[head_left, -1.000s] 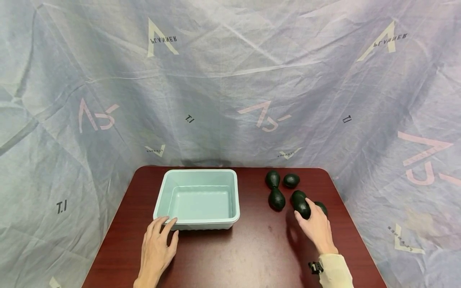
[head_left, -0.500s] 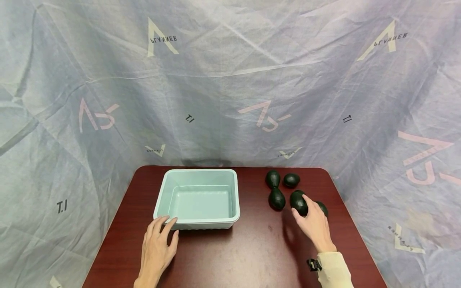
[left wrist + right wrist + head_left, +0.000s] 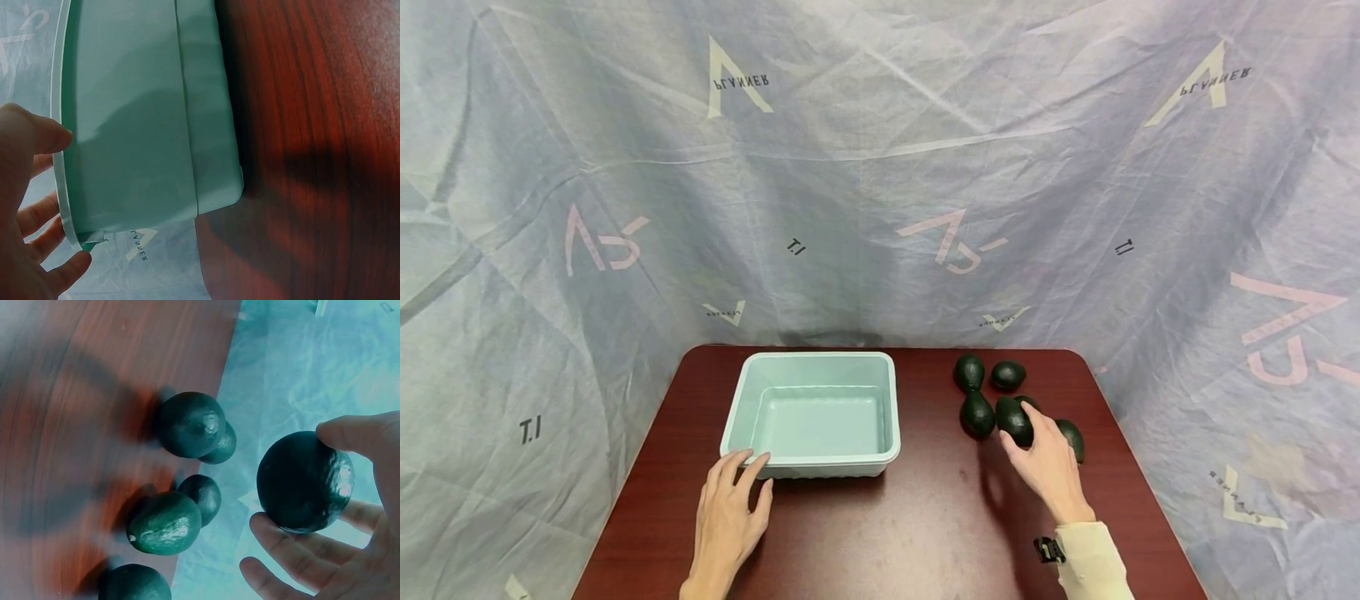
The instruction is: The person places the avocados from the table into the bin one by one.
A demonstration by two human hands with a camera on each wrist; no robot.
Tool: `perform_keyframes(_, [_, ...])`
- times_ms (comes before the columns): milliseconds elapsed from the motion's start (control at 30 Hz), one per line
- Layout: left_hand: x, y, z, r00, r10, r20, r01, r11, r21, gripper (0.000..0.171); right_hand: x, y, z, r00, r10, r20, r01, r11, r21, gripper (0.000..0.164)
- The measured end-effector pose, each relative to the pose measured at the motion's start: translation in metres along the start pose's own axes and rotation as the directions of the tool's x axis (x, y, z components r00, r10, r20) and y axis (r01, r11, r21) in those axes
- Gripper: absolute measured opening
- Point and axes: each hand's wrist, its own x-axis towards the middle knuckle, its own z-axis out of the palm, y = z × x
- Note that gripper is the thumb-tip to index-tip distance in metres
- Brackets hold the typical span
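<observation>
My right hand (image 3: 1047, 462) holds a dark green avocado (image 3: 1015, 422) between thumb and fingers. In the right wrist view that avocado (image 3: 305, 482) hangs above the table, apart from the others. Just behind it an avocado (image 3: 1030, 402) is partly hidden, and another avocado (image 3: 1071, 439) lies right of my hand. My left hand (image 3: 727, 515) touches the near left rim of a pale green plastic bin (image 3: 820, 460) with relaxed fingers. In the left wrist view the thumb (image 3: 53, 136) is at the rim, the fingertips along its far side.
Farther back on the reddish-brown table (image 3: 917, 517) lie an avocado (image 3: 969, 373) at the left, one more avocado (image 3: 1008, 375) beside it, and a nearer avocado (image 3: 977, 414). The bin's floor (image 3: 823, 423) is visible. A grey printed cloth (image 3: 865, 208) hangs behind and around the table.
My right hand has lifted the avocado and shifted left with it, uncovering more of the avocado at the right. My left hand and the bin have not moved.
</observation>
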Motion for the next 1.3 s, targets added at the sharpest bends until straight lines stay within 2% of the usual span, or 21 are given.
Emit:
perform_keyframes(500, [0.0, 0.0, 0.0, 1.0, 0.001, 0.005, -0.001, 1.0, 0.008, 0.038, -0.001, -0.012, 0.005, 1.0, -0.011, 0.022, 0.01, 1.0, 0.024, 0.072])
perform_keyframes(1300, [-0.001, -0.002, 0.001, 1.0, 0.001, 0.006, -0.001, 1.0, 0.01, 0.039, 0.007, -0.042, 0.017, 0.995, -0.1, 0.006, 0.099, 0.995, 0.009, 0.071])
